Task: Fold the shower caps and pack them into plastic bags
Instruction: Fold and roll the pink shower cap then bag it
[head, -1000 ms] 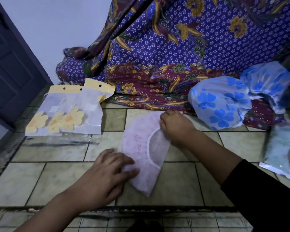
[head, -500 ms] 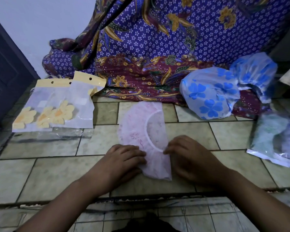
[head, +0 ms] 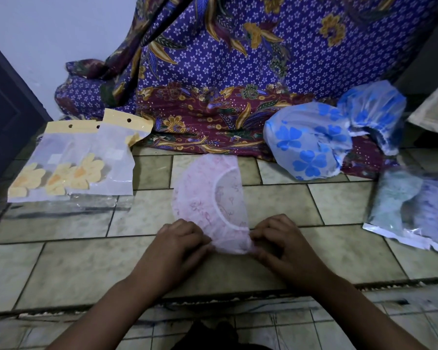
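Observation:
A pink shower cap (head: 200,198), folded into a half-moon, lies flat on the tiled floor in the middle. My left hand (head: 180,245) pinches its near left corner. My right hand (head: 280,245) pinches its near right corner. The cap's near end is bunched between the two hands. Two blue flowered shower caps (head: 311,145) sit puffed up at the back right. Plastic bags with yellow header cards (head: 86,160) and yellow flower prints lie at the left.
A packed clear bag (head: 410,205) with teal and purple contents lies at the right. Purple and maroon batik cloth (head: 213,84) hangs and pools behind the cap. A dark door (head: 3,117) stands at the far left. A floor step edge runs below my hands.
My right hand came from the cap's far end down to its near right corner. My left hand shifted onto the near left corner. The near end is now gathered between both hands.

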